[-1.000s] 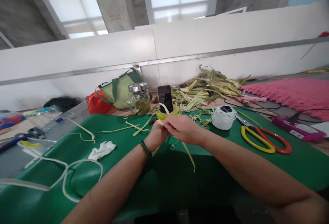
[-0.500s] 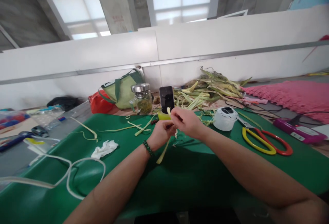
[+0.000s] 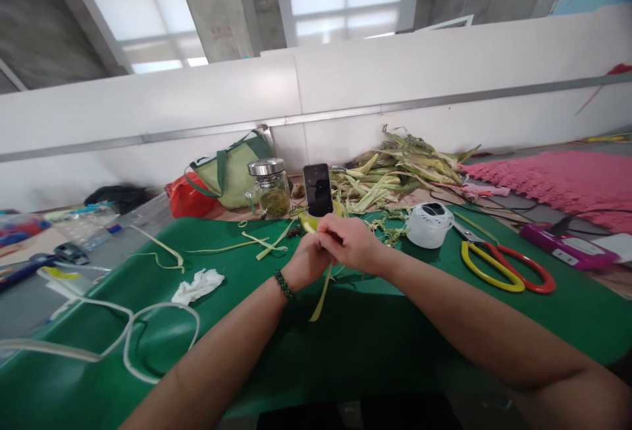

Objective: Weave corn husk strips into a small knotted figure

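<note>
My left hand (image 3: 307, 262), with a dark green bead bracelet at the wrist, is closed around a pale green corn husk strip (image 3: 322, 295). The strip's tail hangs below the fingers over the green mat. My right hand (image 3: 351, 243) presses against the left with its fingers pinched together. It seems to grip the same strip, but the pinch itself is hidden. Just beyond the hands, a yellow-green piece (image 3: 310, 220) shows at the foot of a dark phone (image 3: 318, 190) that stands upright.
Scissors (image 3: 501, 265) with yellow and red handles lie right, beside a white tub (image 3: 428, 226). Corn husks (image 3: 409, 166) are heaped behind. A lidded glass jar (image 3: 270, 189), crumpled tissue (image 3: 198, 286), white cord (image 3: 127, 344) and loose strips (image 3: 269, 245) lie left. A purple power strip (image 3: 567, 245) is far right.
My right hand has come down and in against the left. The pale strip end that stuck up above its fingers has dropped. The hanging tail has swung slightly right.
</note>
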A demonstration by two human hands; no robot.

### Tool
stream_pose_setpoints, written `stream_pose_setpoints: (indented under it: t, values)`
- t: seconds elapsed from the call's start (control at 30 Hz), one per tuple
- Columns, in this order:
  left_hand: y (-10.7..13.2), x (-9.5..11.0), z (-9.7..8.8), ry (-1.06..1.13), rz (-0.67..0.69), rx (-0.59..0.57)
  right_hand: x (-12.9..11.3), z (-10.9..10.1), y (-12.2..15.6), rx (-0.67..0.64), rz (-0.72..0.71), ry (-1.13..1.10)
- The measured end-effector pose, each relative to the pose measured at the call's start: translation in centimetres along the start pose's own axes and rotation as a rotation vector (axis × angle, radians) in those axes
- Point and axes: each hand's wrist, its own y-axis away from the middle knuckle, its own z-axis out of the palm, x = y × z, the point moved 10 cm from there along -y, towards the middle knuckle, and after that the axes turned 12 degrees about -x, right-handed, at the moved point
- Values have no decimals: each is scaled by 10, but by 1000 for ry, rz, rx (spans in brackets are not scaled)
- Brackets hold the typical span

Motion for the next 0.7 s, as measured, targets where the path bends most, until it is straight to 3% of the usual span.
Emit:
stream_pose_setpoints:
  t: [0.07, 0.13, 0.23, 0.33, 0.47, 0.7]
  values:
    - [2, 10, -5, -70, 20, -18, 14, -16, 0, 80, 66, -9]
    - [4, 22, -12, -166, 60, -16, 33, -27, 0, 70, 173, 10]
    - [7, 35, -23, -253, 108, 18, 58, -15, 0, -192, 294, 12]
    - [8, 39, -23, -290, 134, 5, 57, -3, 0, -354, 219, 1]
    - [9, 39, -20, -252, 134, -17, 50, -1, 0, -380, 161, -91]
    - [5, 22, -25, -103, -2, -42, 58, -11, 6, -411, 169, -147]
